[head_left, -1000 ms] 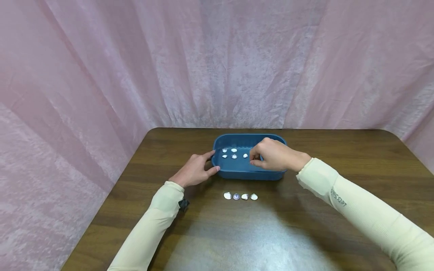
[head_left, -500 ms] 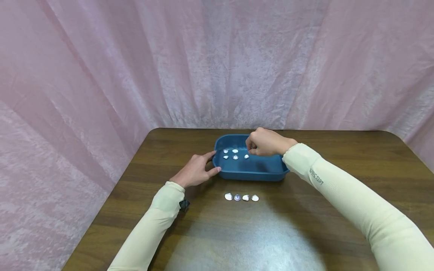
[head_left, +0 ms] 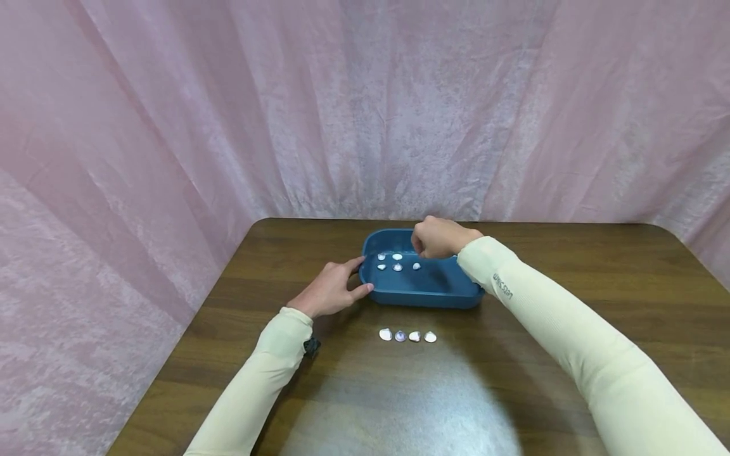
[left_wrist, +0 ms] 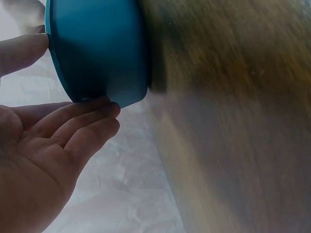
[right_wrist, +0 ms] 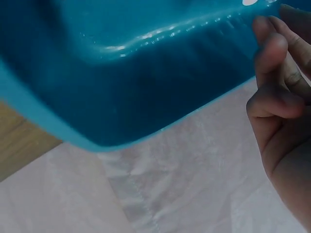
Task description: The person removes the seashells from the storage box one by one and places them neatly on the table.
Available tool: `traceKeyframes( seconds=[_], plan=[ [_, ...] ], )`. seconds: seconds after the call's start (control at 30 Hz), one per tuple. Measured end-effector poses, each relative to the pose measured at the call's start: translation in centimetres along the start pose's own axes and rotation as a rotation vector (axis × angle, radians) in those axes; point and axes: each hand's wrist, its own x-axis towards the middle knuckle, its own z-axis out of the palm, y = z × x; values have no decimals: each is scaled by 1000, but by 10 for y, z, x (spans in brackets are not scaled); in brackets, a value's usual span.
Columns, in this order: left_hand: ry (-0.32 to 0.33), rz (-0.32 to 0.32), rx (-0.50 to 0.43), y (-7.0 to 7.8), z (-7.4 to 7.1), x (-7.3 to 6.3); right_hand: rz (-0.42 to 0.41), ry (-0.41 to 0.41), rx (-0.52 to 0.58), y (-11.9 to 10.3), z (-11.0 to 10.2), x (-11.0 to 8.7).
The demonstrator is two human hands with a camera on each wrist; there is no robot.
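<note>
A blue plastic tray [head_left: 424, 299] stands on the wooden table, with white seashells [head_left: 397, 267] in two rows at its left part. My left hand [head_left: 327, 290] rests against the tray's left end, thumb on the near rim; in the left wrist view its long fingers [left_wrist: 82, 121] lie nearly straight along the wall. Over the back part of the tray, my right hand [head_left: 439, 237] has its fingers curled in a pinch at the right end of the back row. In the right wrist view, pale shell edges [right_wrist: 250, 1] show at its fingertips, which the hand hides from the head.
Several more seashells [head_left: 400, 336], one of them purplish, lie in a row on the table [head_left: 547, 297] in front of the tray. A pink curtain [head_left: 365, 114] hangs behind the table's far edge.
My right hand has moved left and away from me, from the tray's front right to its back row. The left hand keeps its place on the tray's end.
</note>
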Motion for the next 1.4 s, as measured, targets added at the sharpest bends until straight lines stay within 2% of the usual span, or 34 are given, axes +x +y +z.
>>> traceKeyframes(
  seconds=[0.2, 0.43, 0.7, 1.0, 1.4],
  plan=[
    [3, -5, -11, 1, 0, -2, 6, -39, -38, -4, 9, 10],
    [4, 2, -3, 0, 3, -2, 77, -130, -97, -13, 18, 19],
    [-3, -9, -12, -1, 2, -2, 87, -81, -65, -6, 25, 24],
    [1, -14, -10, -1, 2, -3, 87, -78, -9, -1, 31, 24],
    [14, -8, 5, 0, 0, -2, 88, -77, -14, 0, 32, 27]
  ],
)
